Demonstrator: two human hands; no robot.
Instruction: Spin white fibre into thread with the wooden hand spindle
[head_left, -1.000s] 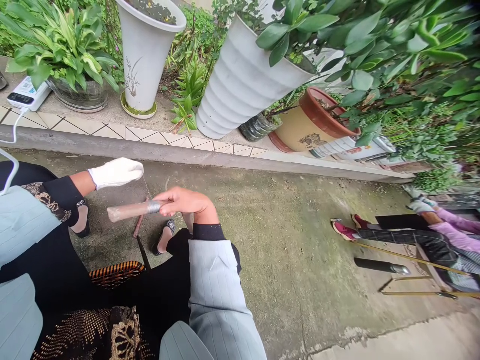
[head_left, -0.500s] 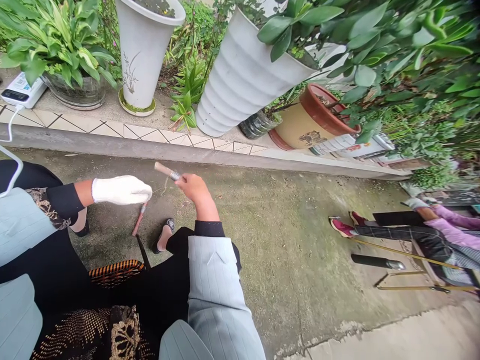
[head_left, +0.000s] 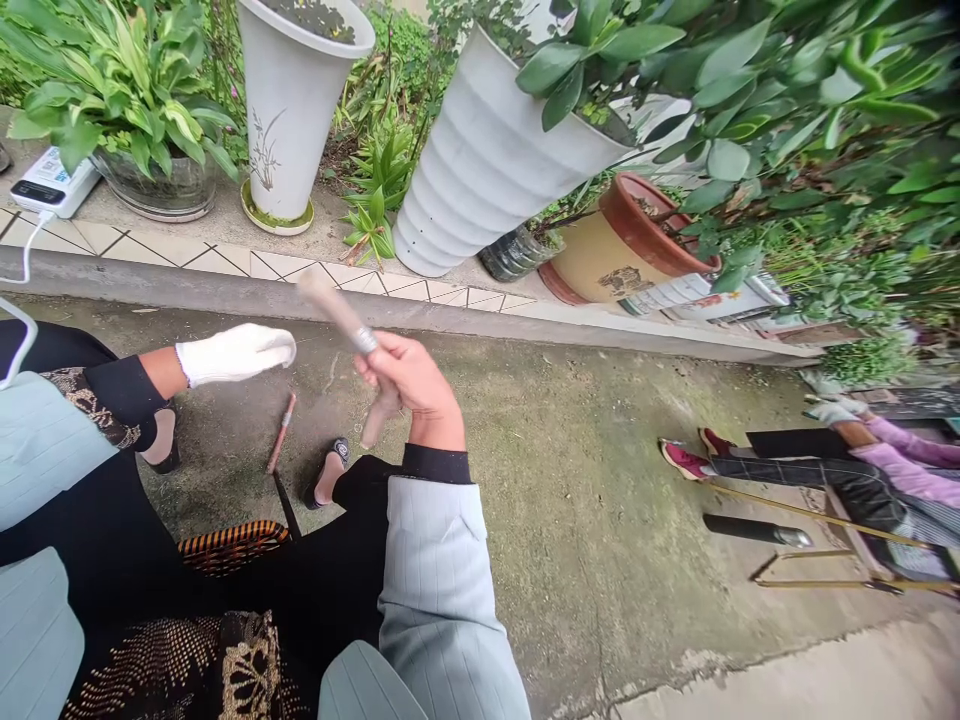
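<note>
My right hand [head_left: 409, 380] is shut around a tilted wooden handle [head_left: 330, 310] with a metal band near my fingers, and its lower end is blurred below my palm. My gloved left hand [head_left: 236, 354], in a white knit glove, hangs in the air to the left with its fingers together. I see nothing in it. Below both hands, a thin reddish rod [head_left: 281, 432] lies on the concrete ground [head_left: 525, 420], running into a dark strip near my sandalled foot [head_left: 330, 475].
A striped cushion [head_left: 232, 548] lies by my lap. Large white planters [head_left: 487, 150] and a terracotta pot [head_left: 626, 240] line the tiled kerb [head_left: 300, 290]. To the right, a seated co-worker [head_left: 847, 470] has a gloved hand, with yellow rods [head_left: 817, 515] and a dark cylinder [head_left: 757, 530] nearby.
My right hand has lifted and swung the handle from nearly level to a steep tilt toward the upper left. My left hand has shifted slightly upward.
</note>
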